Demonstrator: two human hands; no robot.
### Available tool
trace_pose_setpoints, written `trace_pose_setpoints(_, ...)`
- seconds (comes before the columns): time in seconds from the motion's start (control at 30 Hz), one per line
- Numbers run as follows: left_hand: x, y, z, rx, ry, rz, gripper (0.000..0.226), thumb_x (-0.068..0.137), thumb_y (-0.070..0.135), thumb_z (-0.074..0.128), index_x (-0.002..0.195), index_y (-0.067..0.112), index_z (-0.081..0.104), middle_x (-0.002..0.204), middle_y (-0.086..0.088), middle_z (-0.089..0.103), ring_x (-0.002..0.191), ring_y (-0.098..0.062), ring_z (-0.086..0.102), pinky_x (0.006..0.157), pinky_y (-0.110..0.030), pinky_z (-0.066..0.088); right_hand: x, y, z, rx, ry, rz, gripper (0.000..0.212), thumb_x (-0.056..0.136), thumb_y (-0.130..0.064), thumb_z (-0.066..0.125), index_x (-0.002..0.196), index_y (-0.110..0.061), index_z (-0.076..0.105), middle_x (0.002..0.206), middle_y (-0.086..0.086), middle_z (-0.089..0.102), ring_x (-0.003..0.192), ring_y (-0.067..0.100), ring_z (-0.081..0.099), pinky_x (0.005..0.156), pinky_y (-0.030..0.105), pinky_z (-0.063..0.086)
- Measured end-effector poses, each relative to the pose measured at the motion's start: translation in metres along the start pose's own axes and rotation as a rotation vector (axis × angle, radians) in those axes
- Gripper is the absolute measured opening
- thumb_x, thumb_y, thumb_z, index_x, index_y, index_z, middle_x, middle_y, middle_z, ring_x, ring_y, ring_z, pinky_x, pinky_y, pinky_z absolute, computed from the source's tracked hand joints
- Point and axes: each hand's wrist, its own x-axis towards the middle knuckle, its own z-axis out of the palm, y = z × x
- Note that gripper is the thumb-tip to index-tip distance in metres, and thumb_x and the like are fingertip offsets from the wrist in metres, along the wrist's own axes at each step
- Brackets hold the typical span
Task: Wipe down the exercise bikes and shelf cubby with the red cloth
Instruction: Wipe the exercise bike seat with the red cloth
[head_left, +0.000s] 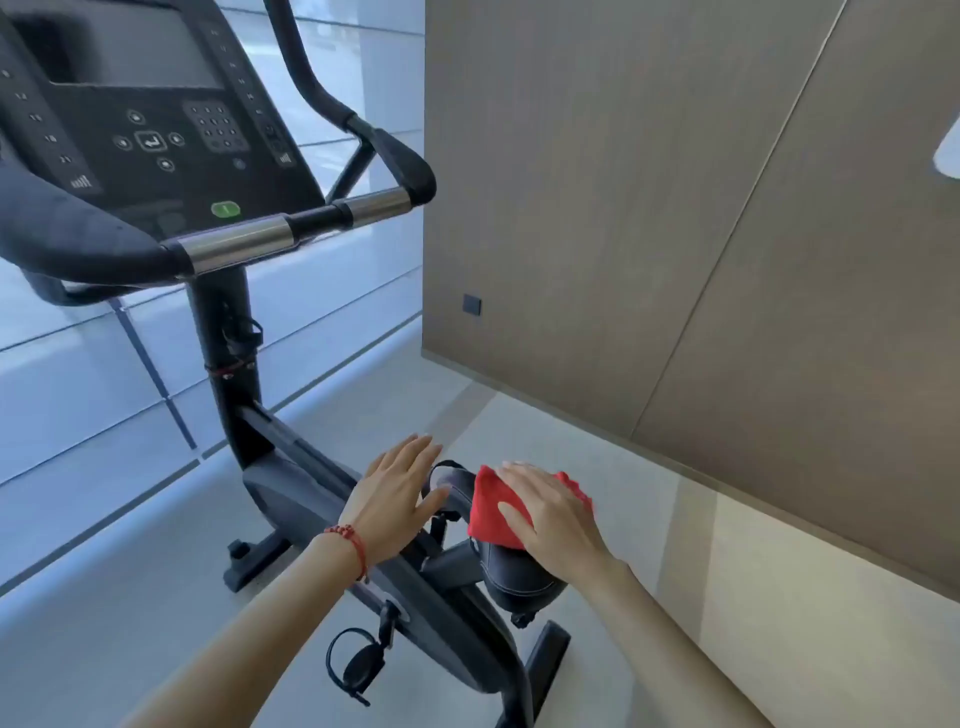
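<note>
A black exercise bike (291, 483) fills the left and centre, with its console (150, 119) and handlebars (249, 244) at the top left. Its black saddle (511, 574) is low in the centre. The red cloth (491, 512) lies on the saddle. My right hand (550, 514) presses flat on the cloth, fingers spread. My left hand (397, 496), a red bracelet at its wrist, rests open on the saddle's front end, fingers apart, holding nothing.
A wood-panelled wall (675, 234) runs along the right, with a small dark socket (471, 305). Glass window panels (78, 395) stand behind the bike. The floor (649, 519) is pale grey. A pedal with strap (358, 662) hangs below the saddle.
</note>
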Motion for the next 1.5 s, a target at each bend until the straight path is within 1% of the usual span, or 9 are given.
trace_pose_setpoints(0.2,-0.003,-0.02,0.037,-0.022,-0.048,-0.034,0.055,0.094,0.045,0.034,0.141,0.018,0.024,0.151,-0.005,0.027,0.14,-0.02,0.017,0.114,-0.038,0.012,-0.001,0.014,0.052,-0.002,-0.123,0.025,0.047,0.093,-0.024,0.054,0.135,-0.007,0.043,0.142,0.009,0.044,0.134,0.022,0.032,0.11,0.039,0.026)
trace_pose_setpoints(0.4,-0.001,-0.04,0.061,-0.038,-0.08,-0.049,0.055,0.093,0.044,0.035,0.141,0.019,0.022,0.151,-0.005,0.028,0.14,-0.02,0.017,0.114,-0.037,0.011,0.001,0.031,0.077,-0.062,-0.181,-0.023,0.057,0.082,-0.022,0.069,0.131,-0.005,0.047,0.14,0.011,0.046,0.132,0.025,0.036,0.11,0.037,0.021)
trace_pose_setpoints(0.6,0.007,-0.051,0.075,-0.059,-0.11,-0.08,0.055,0.093,0.043,0.037,0.14,0.018,0.024,0.15,-0.006,0.029,0.14,-0.022,0.018,0.114,-0.038,0.013,0.008,0.045,0.082,-0.114,-0.161,-0.076,0.064,0.075,-0.006,0.073,0.132,-0.002,0.045,0.138,0.011,0.047,0.13,0.025,0.04,0.108,0.042,0.027)
trace_pose_setpoints(0.73,0.011,-0.055,0.08,-0.073,-0.103,-0.082,0.055,0.093,0.043,0.037,0.14,0.017,0.025,0.15,-0.007,0.029,0.14,-0.022,0.018,0.114,-0.039,0.013,0.013,0.05,0.087,-0.138,-0.144,-0.074,0.066,0.073,-0.004,0.074,0.133,-0.002,0.045,0.138,0.012,0.048,0.129,0.024,0.041,0.107,0.04,0.031)
trace_pose_setpoints(0.87,0.012,-0.056,0.083,-0.069,-0.11,-0.091,0.054,0.093,0.043,0.037,0.14,0.018,0.025,0.15,-0.007,0.029,0.14,-0.022,0.018,0.114,-0.038,0.013,0.015,0.05,0.091,-0.143,-0.085,-0.014,0.069,0.066,-0.004,0.079,0.128,0.001,0.049,0.13,0.016,0.055,0.12,0.029,0.051,0.1,0.044,0.041)
trace_pose_setpoints(0.97,0.012,-0.056,0.083,-0.073,-0.099,-0.099,0.054,0.093,0.043,0.037,0.139,0.017,0.026,0.15,-0.006,0.03,0.14,-0.021,0.018,0.114,-0.038,0.014,0.017,0.051,0.094,-0.152,-0.048,-0.007,0.068,0.061,-0.004,0.083,0.122,0.001,0.055,0.123,0.017,0.06,0.114,0.029,0.056,0.097,0.044,0.041)
trace_pose_setpoints(1.13,0.006,-0.053,0.077,-0.078,-0.054,-0.112,0.053,0.093,0.043,0.038,0.139,0.018,0.027,0.148,-0.006,0.032,0.139,-0.022,0.019,0.113,-0.039,0.015,0.019,0.054,0.087,-0.067,0.004,-0.025,0.06,0.061,-0.003,0.083,0.117,-0.002,0.061,0.117,0.012,0.065,0.11,0.024,0.059,0.097,0.042,0.043)
trace_pose_setpoints(1.33,-0.005,-0.043,0.061,-0.071,-0.005,-0.134,0.054,0.093,0.042,0.037,0.14,0.017,0.026,0.149,-0.006,0.03,0.14,-0.022,0.018,0.113,-0.038,0.014,0.015,0.048,0.071,0.064,0.069,-0.067,0.054,0.065,-0.001,0.08,0.116,-0.006,0.062,0.114,0.007,0.067,0.109,0.019,0.06,0.094,0.035,0.047)
trace_pose_setpoints(1.5,-0.021,-0.031,0.042,-0.05,0.036,-0.15,0.054,0.093,0.042,0.037,0.14,0.018,0.025,0.15,-0.005,0.03,0.14,-0.019,0.016,0.114,-0.036,0.013,0.014,0.031,0.06,0.187,0.123,-0.023,0.053,0.067,-0.004,0.08,0.116,-0.013,0.061,0.112,0.005,0.068,0.107,0.01,0.057,0.099,0.009,0.029)
